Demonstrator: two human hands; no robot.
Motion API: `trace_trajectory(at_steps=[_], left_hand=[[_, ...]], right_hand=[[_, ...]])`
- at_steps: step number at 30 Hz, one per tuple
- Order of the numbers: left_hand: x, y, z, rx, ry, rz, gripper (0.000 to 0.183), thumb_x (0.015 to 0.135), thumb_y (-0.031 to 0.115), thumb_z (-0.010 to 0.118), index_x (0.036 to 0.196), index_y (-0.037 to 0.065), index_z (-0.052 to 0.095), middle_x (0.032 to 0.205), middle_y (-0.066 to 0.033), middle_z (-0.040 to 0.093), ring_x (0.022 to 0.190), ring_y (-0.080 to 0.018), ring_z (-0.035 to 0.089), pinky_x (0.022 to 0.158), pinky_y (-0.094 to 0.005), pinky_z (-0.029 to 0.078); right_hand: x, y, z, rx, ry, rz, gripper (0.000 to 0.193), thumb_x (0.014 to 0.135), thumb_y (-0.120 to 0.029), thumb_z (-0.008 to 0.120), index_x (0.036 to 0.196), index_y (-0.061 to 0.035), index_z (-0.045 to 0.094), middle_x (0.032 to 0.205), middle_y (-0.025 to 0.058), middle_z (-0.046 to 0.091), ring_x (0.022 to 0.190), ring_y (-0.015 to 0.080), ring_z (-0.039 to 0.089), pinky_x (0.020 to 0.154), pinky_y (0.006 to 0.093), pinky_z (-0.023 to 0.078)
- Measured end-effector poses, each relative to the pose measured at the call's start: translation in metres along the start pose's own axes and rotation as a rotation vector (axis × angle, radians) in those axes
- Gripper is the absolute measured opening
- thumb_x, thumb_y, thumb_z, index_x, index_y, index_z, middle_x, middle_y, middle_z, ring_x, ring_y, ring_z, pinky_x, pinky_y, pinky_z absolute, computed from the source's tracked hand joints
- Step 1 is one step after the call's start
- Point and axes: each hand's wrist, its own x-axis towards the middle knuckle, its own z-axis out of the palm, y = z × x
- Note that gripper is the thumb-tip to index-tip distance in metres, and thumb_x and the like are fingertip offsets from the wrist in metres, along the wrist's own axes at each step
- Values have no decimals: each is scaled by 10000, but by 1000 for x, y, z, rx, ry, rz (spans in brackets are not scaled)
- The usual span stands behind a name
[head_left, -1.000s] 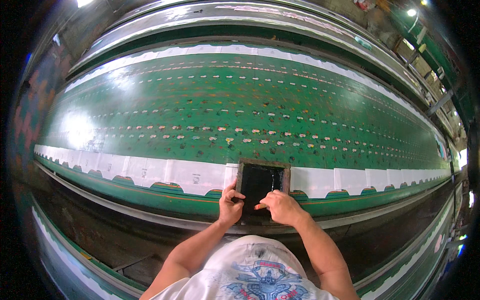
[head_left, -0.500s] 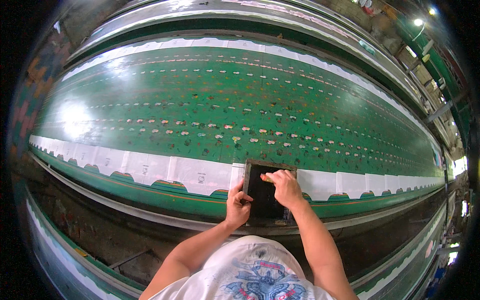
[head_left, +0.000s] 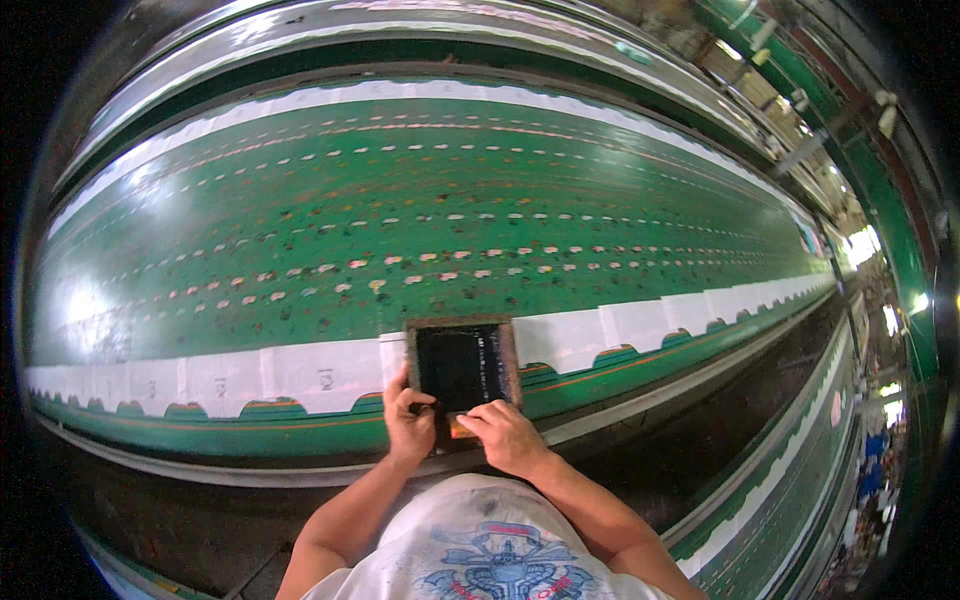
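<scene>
A small screen-printing frame (head_left: 462,322) with a dark mesh rests over the row of white cut pieces (head_left: 325,378) along the near edge of a long green table. My left hand (head_left: 408,428) grips its left rim near the lower corner, fingers curled. At the frame's near end my right hand (head_left: 510,440) is closed around a small squeegee (head_left: 461,428) with an orange side. Most of the squeegee is hidden beneath the fingers. Pale marks show on the mesh.
The green printing table (head_left: 330,225) carries rows of small coloured marks. Another line of white pieces (head_left: 420,91) runs along its far side. A metal rail (head_left: 610,415) follows the near edge. More long tables stand beyond and at the lower right.
My right hand has drawn the squeegee from the far part of the frame down to its near end. The left hand still holds the rim. The whole view has shifted.
</scene>
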Motion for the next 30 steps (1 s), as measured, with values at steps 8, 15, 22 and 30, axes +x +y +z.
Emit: trace_trajectory(at_steps=[8, 15, 22, 30], left_hand=[[2, 25, 17, 124, -67, 138, 340, 735, -183, 644, 941, 74, 729, 1702, -291, 548, 1528, -464, 536, 1257, -523, 422], [-17, 37, 128, 134, -48, 157, 373, 728, -209, 648, 947, 80, 733, 1708, -283, 537, 1527, -469, 525, 1229, -528, 456], [-35, 36, 225, 60, -19, 55, 296, 769, -171, 668, 925, 66, 751, 1693, -258, 571, 1542, -430, 549, 1279, -486, 416], [-38, 28, 245, 24, 2, -159, 233, 758, -136, 695, 895, 44, 750, 1693, -209, 610, 1526, -349, 597, 1235, -428, 470]], right_hand=[[-29, 32, -12, 140, 142, -20, 429, 881, -28, 821, 1308, -32, 784, 1245, 133, 727, 1176, 357, 687, 1052, 472, 578], [-91, 110, -53, 159, 189, 30, 402, 884, 33, 778, 1281, -23, 798, 1267, 146, 728, 1221, 375, 691, 1089, 489, 576], [-147, 182, -99, 212, 162, 59, 437, 868, 79, 766, 1290, -27, 799, 1312, 149, 733, 1263, 382, 687, 1115, 488, 575], [-156, 214, -116, 245, 158, -58, 409, 878, 65, 774, 1279, -14, 790, 1302, 138, 734, 1251, 374, 690, 1091, 479, 590]])
